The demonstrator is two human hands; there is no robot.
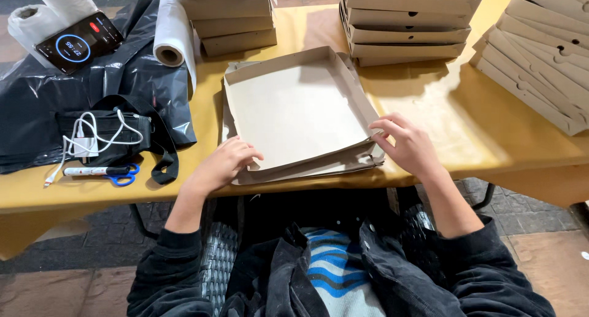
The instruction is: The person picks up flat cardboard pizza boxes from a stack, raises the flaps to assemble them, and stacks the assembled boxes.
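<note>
Half-folded cardboard box [294, 111] lies at frame centre on the yellow table [466, 133], atop flat cardboard sheets [307, 170]. Left hand [224, 163], fingers curled, pinches the box's lower-left edge. Right hand [408, 145], fingers partly bent, grips the lower-right corner. Finished boxes [405, 22] stacked behind, upper centre.

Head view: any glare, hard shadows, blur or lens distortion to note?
Head view: sharp, no motion blur on the left hand or right hand; glare on the crumpled black plastic sheet; the stacked flat cardboard boxes cast soft shadows on the yellow table; the table edge bows, wide-angle distortion.
</note>
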